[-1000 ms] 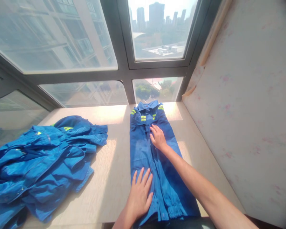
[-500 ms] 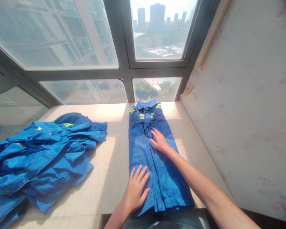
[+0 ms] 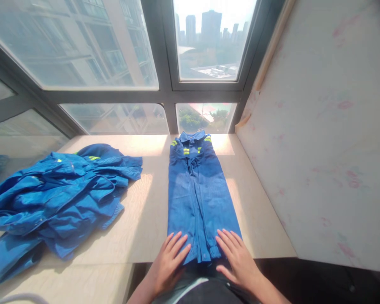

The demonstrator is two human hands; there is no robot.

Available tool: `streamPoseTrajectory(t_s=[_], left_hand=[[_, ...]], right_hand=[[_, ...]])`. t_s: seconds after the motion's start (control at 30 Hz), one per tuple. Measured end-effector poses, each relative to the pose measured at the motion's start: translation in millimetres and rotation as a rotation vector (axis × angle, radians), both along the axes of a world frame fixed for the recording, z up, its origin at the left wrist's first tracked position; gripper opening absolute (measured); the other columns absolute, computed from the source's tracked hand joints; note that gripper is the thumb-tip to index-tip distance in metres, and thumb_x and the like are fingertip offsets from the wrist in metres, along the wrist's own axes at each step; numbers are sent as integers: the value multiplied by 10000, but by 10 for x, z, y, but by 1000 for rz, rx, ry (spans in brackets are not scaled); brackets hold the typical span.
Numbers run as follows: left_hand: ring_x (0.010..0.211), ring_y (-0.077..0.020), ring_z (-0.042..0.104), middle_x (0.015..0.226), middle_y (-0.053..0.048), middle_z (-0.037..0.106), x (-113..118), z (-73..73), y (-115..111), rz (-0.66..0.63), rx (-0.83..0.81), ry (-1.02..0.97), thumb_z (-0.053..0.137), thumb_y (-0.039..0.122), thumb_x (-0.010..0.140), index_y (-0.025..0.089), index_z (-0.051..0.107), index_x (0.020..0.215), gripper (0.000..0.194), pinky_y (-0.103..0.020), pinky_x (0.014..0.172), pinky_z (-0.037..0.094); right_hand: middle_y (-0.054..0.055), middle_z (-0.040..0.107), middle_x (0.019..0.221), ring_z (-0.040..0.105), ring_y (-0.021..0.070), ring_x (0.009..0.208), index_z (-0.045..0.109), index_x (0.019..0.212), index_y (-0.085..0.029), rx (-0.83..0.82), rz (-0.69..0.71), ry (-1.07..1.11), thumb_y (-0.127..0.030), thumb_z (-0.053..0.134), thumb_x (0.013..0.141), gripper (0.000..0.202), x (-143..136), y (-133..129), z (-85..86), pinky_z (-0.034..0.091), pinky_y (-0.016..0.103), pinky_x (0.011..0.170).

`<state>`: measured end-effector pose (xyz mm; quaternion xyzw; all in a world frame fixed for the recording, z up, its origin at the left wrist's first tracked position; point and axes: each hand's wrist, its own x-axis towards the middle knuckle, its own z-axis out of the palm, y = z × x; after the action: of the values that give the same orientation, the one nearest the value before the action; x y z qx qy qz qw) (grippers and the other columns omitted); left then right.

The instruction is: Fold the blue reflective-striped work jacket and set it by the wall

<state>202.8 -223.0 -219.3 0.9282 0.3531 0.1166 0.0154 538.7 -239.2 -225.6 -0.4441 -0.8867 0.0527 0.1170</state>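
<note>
A blue work jacket (image 3: 196,190) with yellow reflective stripes lies folded lengthwise on the tabletop, its collar toward the window and its hem at the table's front edge. My left hand (image 3: 171,259) rests on the lower left corner, fingers extended and slightly apart. On the lower right corner lies my right hand (image 3: 236,253), fingers stretched forward and the thumb held away. Neither hand grips the cloth. The hem shows between them, with the front placket running up the middle.
To the left a second blue garment (image 3: 72,198) with yellow stripes lies in a crumpled heap. The pale wooden tabletop (image 3: 148,219) meets a window frame (image 3: 169,97) at the back. A flower-patterned wall panel (image 3: 304,139) rises on the right.
My right hand has moved from the middle of the jacket down to its lower right corner. My left hand has slid down toward the hem. The view has shifted slightly.
</note>
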Motion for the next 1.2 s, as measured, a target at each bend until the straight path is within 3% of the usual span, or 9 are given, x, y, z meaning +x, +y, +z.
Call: streamPoseTrajectory(t_s=[0.1,0.17,0.3,0.4,0.6,0.8,0.93,1.07,1.2], left_hand=[[1451,-281,383,1519,-67,515,89,-122,-78,20,165,-13,537,159,916,273,521,1449,545,-510,1201,285],[1410,-253,439,1459,-62,575,192,-208,-145,80,247,-35,494,158,955,272,580,1389,457,-492,1215,249],[1327,-247,515,1370,-60,643,395,-313,-238,202,281,-45,461,227,1000,251,634,1323,367,-503,1224,203],[1282,-248,544,1332,-49,666,446,-296,-237,241,254,-32,470,242,998,254,648,1297,348,-491,1200,243],[1302,-224,531,1386,-41,633,313,-133,-180,144,137,35,467,164,957,258,568,1394,458,-417,1142,342],[1243,-228,576,1373,-71,639,259,-12,-116,86,50,-14,458,71,892,235,595,1346,502,-415,1056,437],[1195,-239,602,1318,-79,668,319,158,-82,109,-65,-38,460,26,847,206,591,1338,540,-422,1040,455],[1060,-210,649,1214,-52,691,382,463,-72,122,-227,-46,444,35,865,241,638,1258,484,-348,958,502],[857,-173,666,1090,-32,676,383,877,-9,129,-387,-64,415,50,858,306,694,1158,483,-253,777,525]], right_hand=[[84,434,1574,402,312,1431,403,1544,-190,100,-84,-17,-156,580,794,771,-93,-104,-165,290,502,1182],[76,484,1541,425,294,1413,448,1514,-196,177,-109,-3,-98,545,773,754,-149,-114,-260,287,488,1174],[75,550,1483,481,301,1354,514,1461,-250,257,-137,56,-192,603,823,647,-216,-94,-363,320,485,1132],[81,562,1469,517,309,1304,535,1443,-271,250,-145,73,-301,685,828,634,-249,-84,-390,343,479,1103],[69,620,1405,561,291,1234,556,1418,-253,229,-98,103,-335,713,844,600,-218,-16,-369,405,431,1001],[81,645,1368,599,274,1177,524,1434,-220,116,-17,103,-160,680,799,657,-119,37,-207,441,397,945],[96,673,1306,624,230,1138,537,1397,-172,56,-23,125,-64,618,796,616,-132,77,-69,466,349,923],[51,743,1050,678,215,948,665,1146,-212,-55,10,63,-119,622,862,302,-160,158,171,486,323,806],[5,728,951,676,190,831,685,1026,-265,-250,79,25,-209,600,920,148,-140,239,671,482,278,713]])
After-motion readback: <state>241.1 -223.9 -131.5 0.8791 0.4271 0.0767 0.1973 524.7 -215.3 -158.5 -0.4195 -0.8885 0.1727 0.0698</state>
